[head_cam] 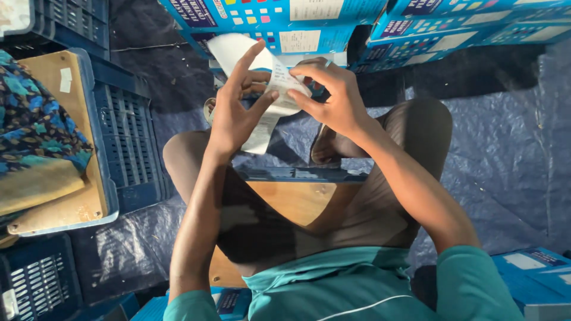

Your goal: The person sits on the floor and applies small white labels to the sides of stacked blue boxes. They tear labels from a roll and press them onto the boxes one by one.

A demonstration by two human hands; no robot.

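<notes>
Both hands grip one white paper sheet (262,77) at the far centre: left hand (235,110) pinching its curled edge, right hand (333,98) pinching its right side, mid-fold; aligned edges matter next.

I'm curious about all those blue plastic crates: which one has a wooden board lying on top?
The blue crate at the left, beside the person's knee: a wooden board with patterned cloth covers it. The crate at the lower left and the crate at the top left carry none.
</notes>
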